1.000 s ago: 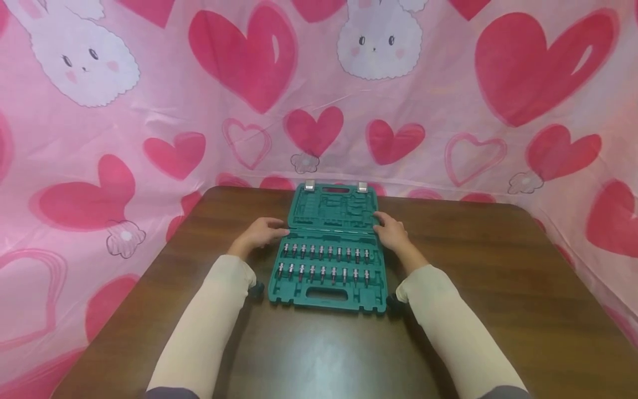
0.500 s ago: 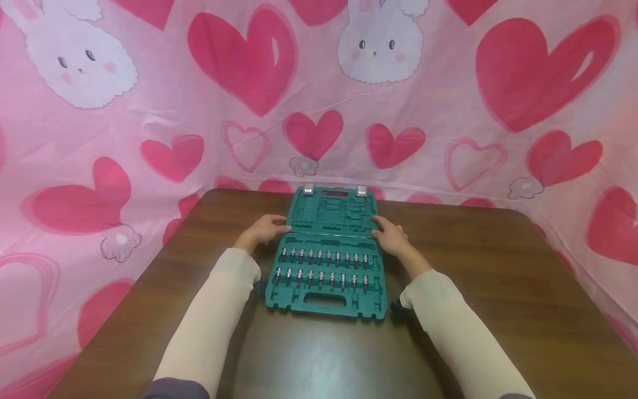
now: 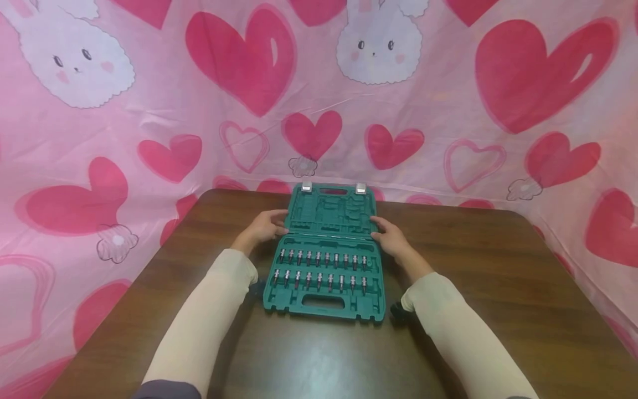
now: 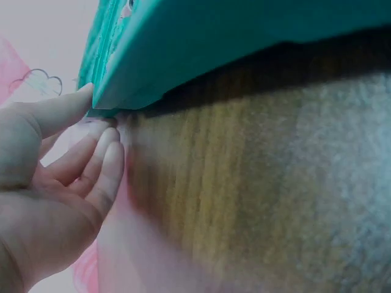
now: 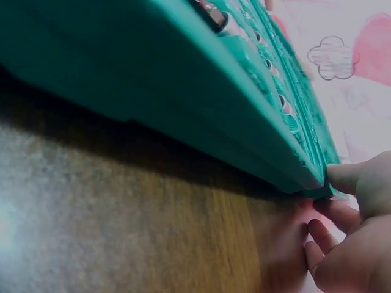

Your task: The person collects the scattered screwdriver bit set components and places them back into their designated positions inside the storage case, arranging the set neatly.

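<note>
An opened green tool case (image 3: 324,307) lies on the table, its lid (image 3: 331,208) folded back on the far side. Two rows of silver bit sockets (image 3: 319,280) sit in its near half. At the left end of the hinge line, my left hand (image 3: 262,227) grips the case, thumb on the edge and fingers curled low by the lid's side. My right hand (image 3: 394,239) holds the opposite side likewise. Both wrist views show a thumb against the case's corner, with the left fingers (image 4: 101,165) and right fingers (image 5: 324,235) bent beneath; their tips are partly hidden.
The brown wooden table (image 3: 488,288) extends around the case on both sides and in front. A pink cloth (image 3: 319,88) with hearts and rabbits hangs behind the table and along its sides. Two metal latches (image 3: 361,189) top the lid's far edge.
The case has come slightly nearer to me, with both hands staying at its sides near the hinge. The head view has shifted a little as well.
</note>
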A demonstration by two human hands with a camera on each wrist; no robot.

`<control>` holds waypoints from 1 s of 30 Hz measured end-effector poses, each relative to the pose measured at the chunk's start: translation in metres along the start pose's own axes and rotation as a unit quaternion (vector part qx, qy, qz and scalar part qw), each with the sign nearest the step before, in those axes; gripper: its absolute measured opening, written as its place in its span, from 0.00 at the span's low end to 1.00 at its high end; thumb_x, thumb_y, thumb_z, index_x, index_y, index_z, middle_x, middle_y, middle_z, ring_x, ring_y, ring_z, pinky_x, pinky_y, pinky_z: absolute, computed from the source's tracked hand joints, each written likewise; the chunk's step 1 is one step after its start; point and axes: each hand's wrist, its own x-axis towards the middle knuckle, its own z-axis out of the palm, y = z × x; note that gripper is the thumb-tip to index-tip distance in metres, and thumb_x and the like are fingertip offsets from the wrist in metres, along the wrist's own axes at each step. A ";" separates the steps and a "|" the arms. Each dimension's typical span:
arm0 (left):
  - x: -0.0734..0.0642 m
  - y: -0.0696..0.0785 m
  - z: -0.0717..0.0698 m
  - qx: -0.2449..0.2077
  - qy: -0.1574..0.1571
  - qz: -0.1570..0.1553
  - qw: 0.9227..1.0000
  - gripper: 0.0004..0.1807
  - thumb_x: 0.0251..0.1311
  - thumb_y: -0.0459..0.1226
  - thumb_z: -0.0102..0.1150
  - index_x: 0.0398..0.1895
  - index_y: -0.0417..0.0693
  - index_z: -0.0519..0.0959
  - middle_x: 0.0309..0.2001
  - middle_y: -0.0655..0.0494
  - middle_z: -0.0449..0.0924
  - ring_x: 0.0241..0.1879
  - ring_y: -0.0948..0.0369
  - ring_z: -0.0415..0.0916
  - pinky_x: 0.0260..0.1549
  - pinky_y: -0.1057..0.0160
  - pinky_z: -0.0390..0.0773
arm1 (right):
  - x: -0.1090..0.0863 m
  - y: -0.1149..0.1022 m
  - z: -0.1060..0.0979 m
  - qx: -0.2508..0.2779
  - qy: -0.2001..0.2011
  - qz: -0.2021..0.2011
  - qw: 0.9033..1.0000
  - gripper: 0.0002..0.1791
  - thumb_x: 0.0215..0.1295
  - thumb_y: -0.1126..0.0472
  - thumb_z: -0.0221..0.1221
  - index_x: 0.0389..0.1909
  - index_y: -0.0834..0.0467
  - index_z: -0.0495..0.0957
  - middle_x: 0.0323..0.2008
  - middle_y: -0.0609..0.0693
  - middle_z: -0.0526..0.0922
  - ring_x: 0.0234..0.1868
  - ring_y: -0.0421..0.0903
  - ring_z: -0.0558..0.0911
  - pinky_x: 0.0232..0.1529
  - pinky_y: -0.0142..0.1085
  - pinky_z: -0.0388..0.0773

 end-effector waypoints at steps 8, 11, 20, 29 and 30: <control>0.003 -0.001 0.000 -0.040 0.013 0.018 0.999 0.42 0.59 0.24 0.58 0.76 0.55 0.56 0.56 0.40 0.74 0.55 0.45 0.72 0.57 0.44 0.69 | 0.006 0.000 0.004 0.080 0.028 -0.014 0.996 0.37 0.67 0.75 0.52 0.75 0.52 0.56 0.71 0.61 0.60 0.69 0.58 0.62 0.66 0.54 0.58; 0.004 -0.001 -0.001 -0.055 0.007 0.027 0.998 0.46 0.57 0.21 0.58 0.77 0.54 0.54 0.58 0.38 0.73 0.58 0.44 0.71 0.58 0.43 0.68 | 0.007 0.001 0.004 0.118 0.024 -0.007 0.993 0.38 0.64 0.77 0.52 0.74 0.53 0.58 0.69 0.62 0.62 0.64 0.60 0.69 0.64 0.53 0.63; 0.011 0.000 0.001 -0.084 -0.004 0.055 0.995 0.50 0.52 0.16 0.55 0.77 0.57 0.53 0.64 0.40 0.69 0.58 0.45 0.72 0.57 0.46 0.69 | 0.007 0.003 -0.001 0.163 0.041 -0.028 0.985 0.39 0.58 0.83 0.53 0.71 0.58 0.64 0.63 0.65 0.69 0.55 0.60 0.75 0.46 0.37 0.76; 0.013 0.020 -0.008 -0.076 0.039 0.117 0.989 0.51 0.52 0.14 0.54 0.77 0.56 0.53 0.61 0.37 0.70 0.49 0.43 0.77 0.47 0.49 0.78 | 0.005 -0.005 -0.008 0.079 0.075 -0.110 0.988 0.38 0.55 0.84 0.53 0.67 0.57 0.68 0.57 0.66 0.74 0.53 0.61 0.76 0.47 0.45 0.76; 0.013 0.023 -0.009 -0.069 0.048 0.119 0.989 0.51 0.52 0.14 0.54 0.77 0.57 0.53 0.61 0.37 0.71 0.49 0.43 0.77 0.48 0.49 0.78 | 0.005 -0.007 -0.007 0.063 0.080 -0.119 0.988 0.38 0.56 0.83 0.53 0.68 0.56 0.67 0.57 0.66 0.74 0.54 0.61 0.76 0.50 0.48 0.75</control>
